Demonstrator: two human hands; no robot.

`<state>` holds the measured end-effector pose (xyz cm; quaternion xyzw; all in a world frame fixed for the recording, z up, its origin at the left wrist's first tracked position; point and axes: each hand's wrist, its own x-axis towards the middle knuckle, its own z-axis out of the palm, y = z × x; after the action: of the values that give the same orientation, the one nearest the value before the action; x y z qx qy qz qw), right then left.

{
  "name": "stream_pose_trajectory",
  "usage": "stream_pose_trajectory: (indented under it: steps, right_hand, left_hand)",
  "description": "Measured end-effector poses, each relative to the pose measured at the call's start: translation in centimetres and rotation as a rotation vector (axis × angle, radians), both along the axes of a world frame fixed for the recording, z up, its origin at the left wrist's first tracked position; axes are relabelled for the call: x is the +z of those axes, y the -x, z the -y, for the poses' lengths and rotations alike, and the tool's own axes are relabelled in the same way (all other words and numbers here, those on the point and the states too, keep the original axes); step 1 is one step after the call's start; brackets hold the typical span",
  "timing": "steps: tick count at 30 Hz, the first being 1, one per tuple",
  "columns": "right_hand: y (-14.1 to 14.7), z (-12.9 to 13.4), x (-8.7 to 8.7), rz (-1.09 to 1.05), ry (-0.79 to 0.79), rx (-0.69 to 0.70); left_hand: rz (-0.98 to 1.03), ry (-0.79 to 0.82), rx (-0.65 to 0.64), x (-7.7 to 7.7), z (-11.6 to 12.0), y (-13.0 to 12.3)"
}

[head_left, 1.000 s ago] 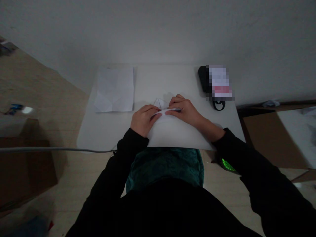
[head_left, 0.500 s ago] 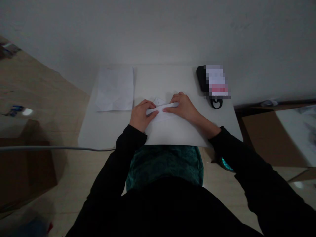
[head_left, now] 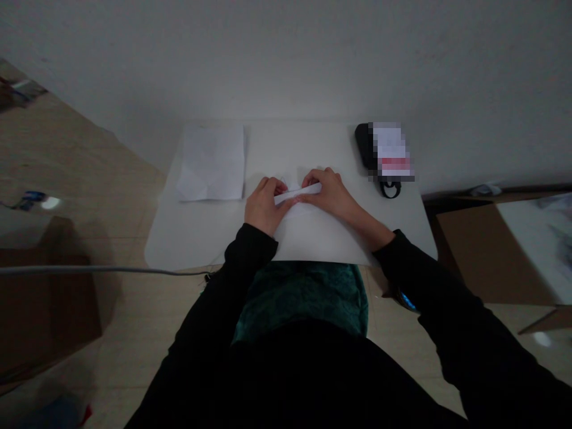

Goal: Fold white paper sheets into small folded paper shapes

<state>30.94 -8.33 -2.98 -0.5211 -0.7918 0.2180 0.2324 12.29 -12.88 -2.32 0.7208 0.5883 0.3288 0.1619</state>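
Paper sheet (head_left: 212, 164): lying flat on the far left part of the white surface (head_left: 192, 238)
Left hand (head_left: 263, 207): grip pinching the left end of the folded paper (head_left: 308, 191), thumb on the near side
Folded paper: narrow white strip between both hands, over the middle of the surface
Right hand (head_left: 333, 195): grip pinching its right part
Black case (head_left: 364, 146): far right, partly behind a blurred patch

Paper sheets (head_left: 213, 162) left on table (head_left: 192, 232), case (head_left: 365, 146) right
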Motion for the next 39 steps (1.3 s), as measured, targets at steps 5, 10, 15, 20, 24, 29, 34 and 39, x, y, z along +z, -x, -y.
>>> stream_pose_trajectory:
  steps: [5, 10, 15, 20, 24, 29, 34, 39]
  right_hand:
    - [-0.2, 0.0, -0.3, 0.027, -0.04, -0.107]
    - [-1.3, -0.3, -0.2, 0.027, -0.01, -0.176]
    - [-2.4, -0.4, 0.0, 0.023, 0.021, -0.207]
    - [-2.9, -0.4, -0.6, 0.0, -0.032, -0.196]
    - [-3.3, -0.6, -1.2, -0.035, -0.073, -0.176]
    - [-3.4, -0.6, -0.8, -0.076, -0.138, -0.131]
    - [-1.8, 1.0, 0.3, -0.028, -0.302, 0.335]
    - [-1.4, 3.6, 1.0, 0.221, -0.345, 0.408]
  left_hand:
    - [0.051, 0.083, -0.001, 0.3, -0.5, 0.0]
    - [-0.002, 0.137, -0.013, 0.7, -1.1, 1.7]
    - [-0.086, 0.107, -0.052, 0.3, -0.9, 3.9]
    - [-0.034, 0.062, -0.194, -0.4, -0.7, 5.5]
    - [-0.067, -0.018, -0.316, -1.0, -0.5, 6.4]
    - [-0.147, -0.163, -0.405, -2.1, 0.7, 6.5]
    - [-0.237, -0.134, -0.463, -1.4, 0.6, 4.9]
    - [-0.357, -0.035, -0.515, 1.1, -3.1, 3.6]
